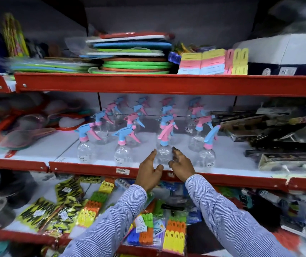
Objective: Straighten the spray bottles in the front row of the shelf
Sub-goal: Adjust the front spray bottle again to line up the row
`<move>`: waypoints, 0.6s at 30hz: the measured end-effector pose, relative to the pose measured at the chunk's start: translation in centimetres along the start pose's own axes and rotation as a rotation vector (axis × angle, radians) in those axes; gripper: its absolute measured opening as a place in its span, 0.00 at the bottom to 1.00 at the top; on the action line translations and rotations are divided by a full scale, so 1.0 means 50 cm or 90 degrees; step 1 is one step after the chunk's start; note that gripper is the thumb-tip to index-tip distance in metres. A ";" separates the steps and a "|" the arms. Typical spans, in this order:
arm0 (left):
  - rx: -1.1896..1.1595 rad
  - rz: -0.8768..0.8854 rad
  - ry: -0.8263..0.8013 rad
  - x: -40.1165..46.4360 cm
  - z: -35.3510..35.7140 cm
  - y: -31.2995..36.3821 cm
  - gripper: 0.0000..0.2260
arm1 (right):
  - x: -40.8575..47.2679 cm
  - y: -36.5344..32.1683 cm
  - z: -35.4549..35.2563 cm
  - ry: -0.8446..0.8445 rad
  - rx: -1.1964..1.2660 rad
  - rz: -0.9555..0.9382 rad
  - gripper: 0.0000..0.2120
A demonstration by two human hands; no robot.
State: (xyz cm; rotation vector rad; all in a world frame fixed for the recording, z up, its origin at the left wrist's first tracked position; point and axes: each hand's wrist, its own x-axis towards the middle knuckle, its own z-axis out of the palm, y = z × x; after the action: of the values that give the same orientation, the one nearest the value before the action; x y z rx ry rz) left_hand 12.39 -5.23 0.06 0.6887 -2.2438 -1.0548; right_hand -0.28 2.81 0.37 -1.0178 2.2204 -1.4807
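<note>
Your two hands are up at the middle shelf (92, 166), in the lower middle of the frame. Your left hand (148, 172) and your right hand (181, 166) sit on either side of one clear spray bottle (164, 152). This bottle has a pink trigger top and a blue collar. It is the third one from the left in the front row.

The fingers (153, 153) of your left hand are stretched out and loose, just beside the bottle's left side. The fingers (176, 152) of your right hand are bent a little, just beside its right side. Neither hand is closed around the bottle. The picture is blurry here, so you cannot tell if any fingertip is touching the plastic.

There are four bottles in the front row, near the red front edge of the shelf. The two on the left, a first bottle (84, 152) and a second bottle (122, 154), point their blue tops to the left. The pink top in the middle leans a different way, and so does the far right bottle (207, 156).

It looks like you are working on the third bottle now. Next, you would likely close both hands softly on its round body and turn it so the top points the same way as the others. Be gentle, because the bottle looks empty and light and could tip.
</note>
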 end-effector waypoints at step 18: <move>-0.096 -0.023 -0.036 0.029 -0.009 -0.009 0.24 | -0.037 -0.006 -0.002 0.078 0.053 -0.003 0.21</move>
State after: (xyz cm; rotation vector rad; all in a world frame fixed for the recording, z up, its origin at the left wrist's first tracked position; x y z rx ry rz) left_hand 11.75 -6.67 0.33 0.6443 -2.1792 -1.2602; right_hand 1.08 4.10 0.40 -0.9311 2.2178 -1.6641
